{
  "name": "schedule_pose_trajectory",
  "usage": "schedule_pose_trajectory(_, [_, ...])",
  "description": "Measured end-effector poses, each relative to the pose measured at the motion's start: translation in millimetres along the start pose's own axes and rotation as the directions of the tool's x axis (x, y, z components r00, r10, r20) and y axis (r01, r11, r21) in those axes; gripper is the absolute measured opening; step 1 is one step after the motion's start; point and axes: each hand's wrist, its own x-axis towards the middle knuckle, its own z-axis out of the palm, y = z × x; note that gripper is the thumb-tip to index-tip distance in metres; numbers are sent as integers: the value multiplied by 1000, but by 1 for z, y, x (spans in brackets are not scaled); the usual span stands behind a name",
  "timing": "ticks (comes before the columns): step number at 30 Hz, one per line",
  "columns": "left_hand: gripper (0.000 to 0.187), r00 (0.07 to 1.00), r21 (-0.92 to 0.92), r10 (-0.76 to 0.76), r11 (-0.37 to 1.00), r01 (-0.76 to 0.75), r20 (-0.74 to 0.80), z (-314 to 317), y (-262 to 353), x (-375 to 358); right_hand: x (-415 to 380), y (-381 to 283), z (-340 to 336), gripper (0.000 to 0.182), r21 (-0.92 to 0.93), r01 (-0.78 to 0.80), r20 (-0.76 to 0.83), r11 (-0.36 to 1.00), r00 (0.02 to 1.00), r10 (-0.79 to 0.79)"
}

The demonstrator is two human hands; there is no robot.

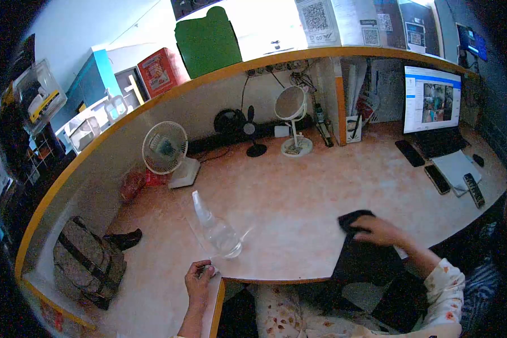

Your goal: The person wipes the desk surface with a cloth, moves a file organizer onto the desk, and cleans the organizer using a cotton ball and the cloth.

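Observation:
My right hand (377, 230) grips a black cloth (363, 256) at the desk's front edge; the cloth spreads on the desktop and hangs over the edge. My left hand (199, 277) is at the corner of the desk (287, 242), its fingers curled around something small and whitish that I cannot make out. Just beyond it a clear spray bottle (222, 236) with a white nozzle stands on the desk, close to the left fingers but not held.
A grey bag (90, 262) sits at the left. Along the back are a white fan (166, 149), a small black fan (256, 149) and a round mirror (291, 104). A monitor (432, 101), phones (437, 179), papers (453, 169) and a remote (474, 190) lie right.

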Motion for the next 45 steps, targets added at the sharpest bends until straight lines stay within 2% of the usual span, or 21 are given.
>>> schedule_pose_trajectory(1, [20, 1000, 13, -3, 1000, 3, -1, -1, -1, 1, 1, 19, -10, 48, 23, -284, 25, 959, 959, 284])
schedule_pose_trajectory(2, [21, 1000, 25, -5, 1000, 5, -2, -1, -2, 2, 6, 18, -27, 46, 18, -428, 28, 903, 903, 428])
schedule_pose_trajectory(3, [21, 1000, 38, -9, 999, 9, -4, -2, -3, 3, 15, 30, -41, 53, 64, -428, 75, 902, 903, 423])
schedule_pose_trajectory(6, [21, 1000, 53, -12, 999, 13, -25, -4, -11, 6, 47, 75, -22, 65, -190, -341, -196, 921, 932, 304])
schedule_pose_trajectory(9, [21, 996, -44, -76, 996, 75, -35, 2, -1, 2, 98, 89, -12, 76, -304, -339, -187, 890, 938, 293])
schedule_pose_trajectory(10, [21, 997, -39, -65, 997, 63, -33, 2, -3, 2, 120, 98, -12, 79, -319, -289, -162, 903, 955, 248])
schedule_pose_trajectory(12, [20, 999, -25, -43, 999, 42, -27, 0, -8, 3, 160, 112, -3, 79, -326, -282, -145, 902, 958, 247])
schedule_pose_trajectory(14, [20, 996, 101, -70, 992, 75, -48, 3, 1, 2, 201, 108, 9, 78, -354, -278, -150, 893, 959, 239])
schedule_pose_trajectory(16, [19, 994, 165, -84, 982, 95, -70, 7, 8, 4, 241, 93, 14, 75, -398, -223, -140, 890, 973, 181])
schedule_pose_trajectory(18, [19, 990, 176, -103, 977, 119, -94, 7, 5, 5, 280, 80, 33, 73, -322, -142, -146, 936, 984, 99])
schedule_pose_trajectory(20, [19, 991, 149, -101, 982, 114, -91, 8, 6, 5, 307, 33, 38, 72, -295, -60, -141, 954, 990, 19])
schedule_pose_trajectory(22, [20, 987, 115, -127, 984, 138, -97, 13, 16, -1, 365, 46, 82, 74, -434, -49, -114, 900, 993, -1])
schedule_pose_trajectory(24, [22, 978, 73, -174, 981, 182, -112, 21, 33, -2, 398, 17, 94, 74, -399, -38, -70, 916, 997, 11])
schedule_pose_trajectory(27, [23, 985, 63, -149, 986, 154, -83, 6, 5, 1, 433, -4, 105, 73, -381, -7, -78, 924, 997, -25])
schedule_pose_trajectory(30, [23, 983, 146, -151, 975, 165, -104, 10, 14, 1, 449, -15, 100, 73, -382, 42, -19, 923, 998, -54])
schedule_pose_trajectory(32, [21, 986, 143, -131, 979, 145, -103, 14, 23, 1, 452, -6, 113, 73, -435, 48, -43, 899, 996, -74])
schedule_pose_trajectory(33, [20, 988, 136, -115, 982, 128, -100, 16, 27, 0, 436, -18, 103, 72, -373, 79, -56, 924, 993, -108])
schedule_pose_trajectory(36, [18, 991, 218, -101, 969, 119, -90, 13, 24, 1, 410, -13, 133, 60, -366, 189, -218, 911, 935, -281])
schedule_pose_trajectory(40, [16, 994, 184, -74, 979, 87, -79, 7, 12, 2, 322, -50, 130, 60, -559, 255, 25, 789, 956, -292])
schedule_pose_trajectory(43, [16, 997, 140, -51, 988, 60, -61, 2, 3, 2, 253, -70, 123, 60, -449, 323, 57, 833, 941, -334])
schedule_pose_trajectory(45, [15, 999, 63, -38, 997, 40, -28, 2, 4, 3, 207, -79, 118, 61, -486, 361, 79, 796, 925, -371])
